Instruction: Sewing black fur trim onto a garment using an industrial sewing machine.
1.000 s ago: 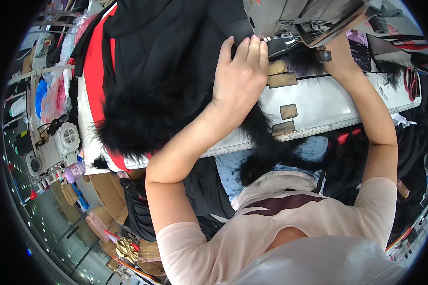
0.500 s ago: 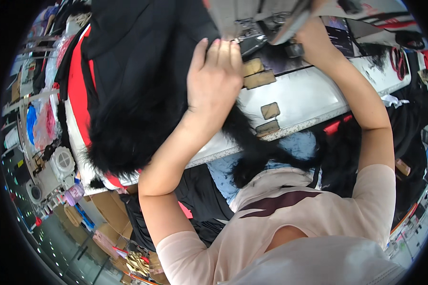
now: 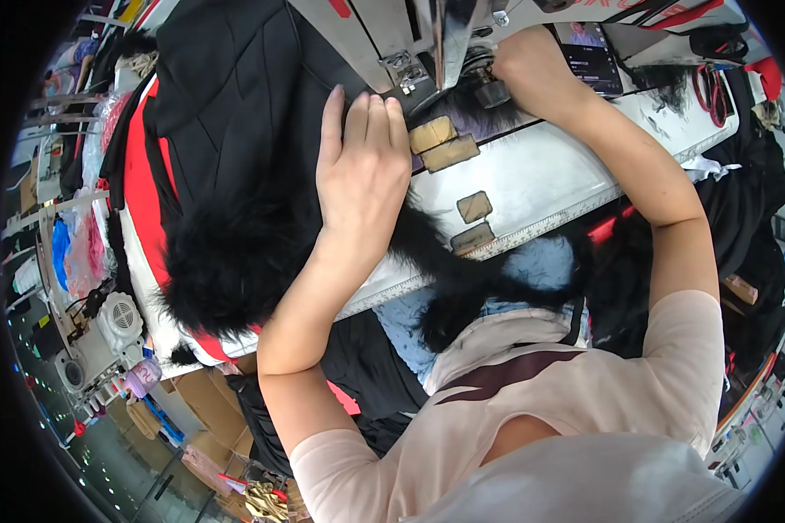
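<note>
My left hand (image 3: 365,170) lies flat on black fabric (image 3: 227,105), its fingers stretched out toward the presser foot of a sewing machine (image 3: 401,70). Long black fur trim (image 3: 235,261) runs along the near part of the fabric and passes under my left wrist. More fur (image 3: 462,292) hangs over the table's front edge onto my lap. My right hand (image 3: 536,74) is bent beside the machine head, just right of a round dark knob (image 3: 490,87). Its fingertips are hidden, so what it holds, if anything, does not show.
Tan pads (image 3: 449,153) are stuck on the white machine bed (image 3: 532,179), with a measuring tape (image 3: 532,233) along its front edge. A phone (image 3: 591,61) and red-handled scissors (image 3: 713,98) lie to the right. Red fabric (image 3: 144,174) and a cardboard box (image 3: 209,401) are on the left.
The whole view has shifted, so the bed and pads sit farther left. My left hand has drawn back slightly from the presser foot. My right hand stays beside the machine head.
</note>
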The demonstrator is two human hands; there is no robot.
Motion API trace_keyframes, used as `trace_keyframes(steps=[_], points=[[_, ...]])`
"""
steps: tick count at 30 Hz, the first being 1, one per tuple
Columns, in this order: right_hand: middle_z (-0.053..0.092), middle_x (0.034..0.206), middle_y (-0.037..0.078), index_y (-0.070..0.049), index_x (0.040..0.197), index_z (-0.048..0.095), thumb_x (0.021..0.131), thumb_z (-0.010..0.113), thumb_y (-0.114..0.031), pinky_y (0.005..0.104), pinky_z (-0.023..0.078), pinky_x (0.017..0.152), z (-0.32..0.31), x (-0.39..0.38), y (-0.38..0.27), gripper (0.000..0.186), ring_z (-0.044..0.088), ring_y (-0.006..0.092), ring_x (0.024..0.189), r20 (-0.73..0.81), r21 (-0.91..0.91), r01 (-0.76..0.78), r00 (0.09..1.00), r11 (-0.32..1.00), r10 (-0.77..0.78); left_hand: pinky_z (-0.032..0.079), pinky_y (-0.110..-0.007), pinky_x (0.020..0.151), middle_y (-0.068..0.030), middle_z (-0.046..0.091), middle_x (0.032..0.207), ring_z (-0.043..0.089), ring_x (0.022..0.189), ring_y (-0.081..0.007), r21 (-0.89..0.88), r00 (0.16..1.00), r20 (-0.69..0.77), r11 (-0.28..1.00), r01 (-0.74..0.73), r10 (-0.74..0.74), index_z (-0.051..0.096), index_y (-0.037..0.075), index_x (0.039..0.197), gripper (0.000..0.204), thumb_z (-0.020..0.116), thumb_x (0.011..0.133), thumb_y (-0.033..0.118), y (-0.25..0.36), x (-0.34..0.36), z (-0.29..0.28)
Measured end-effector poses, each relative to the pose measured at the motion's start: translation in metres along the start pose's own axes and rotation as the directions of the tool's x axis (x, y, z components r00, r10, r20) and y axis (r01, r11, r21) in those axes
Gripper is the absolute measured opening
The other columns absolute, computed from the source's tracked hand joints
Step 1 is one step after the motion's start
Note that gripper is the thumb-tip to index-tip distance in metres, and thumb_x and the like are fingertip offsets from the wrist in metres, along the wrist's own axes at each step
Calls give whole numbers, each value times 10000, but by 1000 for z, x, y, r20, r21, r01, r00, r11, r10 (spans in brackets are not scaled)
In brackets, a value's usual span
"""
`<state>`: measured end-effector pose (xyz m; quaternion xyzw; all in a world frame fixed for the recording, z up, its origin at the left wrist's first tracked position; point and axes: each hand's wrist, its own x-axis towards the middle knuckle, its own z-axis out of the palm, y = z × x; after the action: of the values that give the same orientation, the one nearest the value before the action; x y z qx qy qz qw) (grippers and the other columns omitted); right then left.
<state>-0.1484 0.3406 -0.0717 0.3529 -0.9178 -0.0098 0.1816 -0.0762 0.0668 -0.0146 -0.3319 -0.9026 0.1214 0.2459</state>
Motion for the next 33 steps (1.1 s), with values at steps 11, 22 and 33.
trace_keyframes(steps=[11,22,33], points=[[668,744,107,-17,854,694,861,716,-173,433,484,655,-44,24,-49,158,629,344,712,-222,198,47,975,979,-2,418,-354,1000,-35,612,1029,605,985,-167,-124,998,-12,991,56,-58,660,42,1108,286,637,829,105,10,6,7],[625,910,76,-60,870,654,731,640,-85,370,523,816,-50,17,-45,142,624,256,925,-211,38,44,977,998,-35,423,-333,925,-99,718,1139,630,1073,-214,-115,997,-55,992,50,-57,698,6,1124,356,645,789,114,8,-13,0],[629,914,48,-79,898,674,752,632,-112,366,493,918,-51,18,-42,155,627,236,970,-138,12,52,989,999,-50,283,-548,1178,-118,696,1206,624,1175,-274,-272,1000,20,962,16,-11,605,94,854,64,639,801,106,-5,-11,-4]])
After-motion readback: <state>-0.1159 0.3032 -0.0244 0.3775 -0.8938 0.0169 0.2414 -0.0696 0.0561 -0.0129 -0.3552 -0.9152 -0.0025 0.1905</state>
